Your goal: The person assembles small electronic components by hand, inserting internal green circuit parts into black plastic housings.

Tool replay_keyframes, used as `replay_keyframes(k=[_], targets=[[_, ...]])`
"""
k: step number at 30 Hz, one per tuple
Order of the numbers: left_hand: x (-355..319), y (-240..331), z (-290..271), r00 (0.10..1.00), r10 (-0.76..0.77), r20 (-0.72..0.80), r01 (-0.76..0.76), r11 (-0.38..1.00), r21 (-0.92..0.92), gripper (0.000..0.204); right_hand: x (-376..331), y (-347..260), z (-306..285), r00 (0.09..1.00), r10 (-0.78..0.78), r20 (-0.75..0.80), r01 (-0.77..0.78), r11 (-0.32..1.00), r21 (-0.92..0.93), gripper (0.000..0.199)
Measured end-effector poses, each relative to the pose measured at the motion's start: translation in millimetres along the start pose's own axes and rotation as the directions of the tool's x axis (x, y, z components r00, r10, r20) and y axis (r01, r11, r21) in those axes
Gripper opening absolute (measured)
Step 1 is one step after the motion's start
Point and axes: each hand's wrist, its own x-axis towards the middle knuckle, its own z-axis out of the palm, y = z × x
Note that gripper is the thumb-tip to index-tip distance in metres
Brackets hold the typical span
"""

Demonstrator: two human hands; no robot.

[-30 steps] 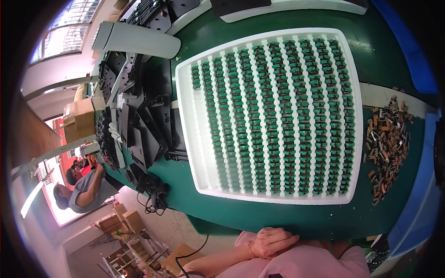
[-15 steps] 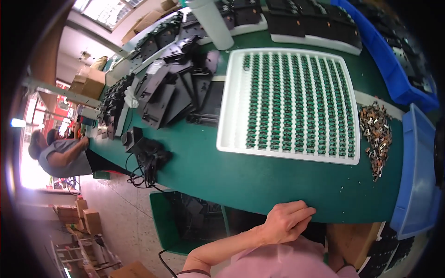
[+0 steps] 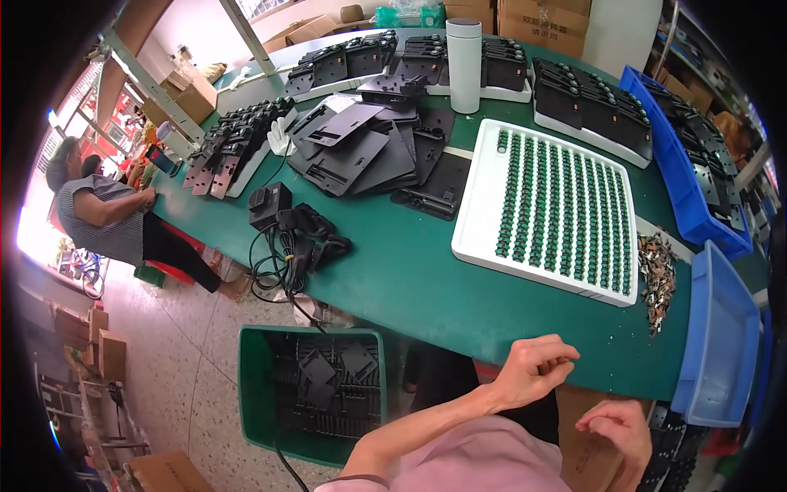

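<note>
My left hand (image 3: 537,371) is over the front edge of the green table, its fingers curled in and the thumb side together. Whatever it might hold is hidden. My right hand (image 3: 620,431) is lower and to the right, off the table edge, with its fingers bent inward; nothing shows in it, though the inside of the fingers is hidden. Beyond both hands lies a white tray (image 3: 470,235) filled with rows of small green-and-black parts. A pile of small metal pieces (image 3: 656,283) lies on the table right of that tray.
Black flat panels (image 3: 361,160) are heaped at the middle left, near a black cable bundle (image 3: 299,242). A white bottle (image 3: 464,66) stands behind. Blue bins (image 3: 717,336) line the right side. Below the table is a green crate (image 3: 254,394). A person (image 3: 106,213) works at the far left.
My right hand has come into view at the lower right. The view has shifted, and more of the table's far side and the green crate shows. My left hand keeps its curled shape.
</note>
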Motion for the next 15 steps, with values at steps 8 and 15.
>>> replay_keyframes(k=[8,15], targets=[[19,42,-80,0.945,0.296,-0.142,-0.203,0.866,0.457,0.015,84,-94,30,0.880,-0.461,-0.111,0.406,0.853,-0.328,0.014],[63,32,-132,0.878,0.357,-0.318,-0.128,0.816,0.564,0.015,158,-138,41,0.778,-0.628,0.028,0.560,0.672,-0.485,0.020]])
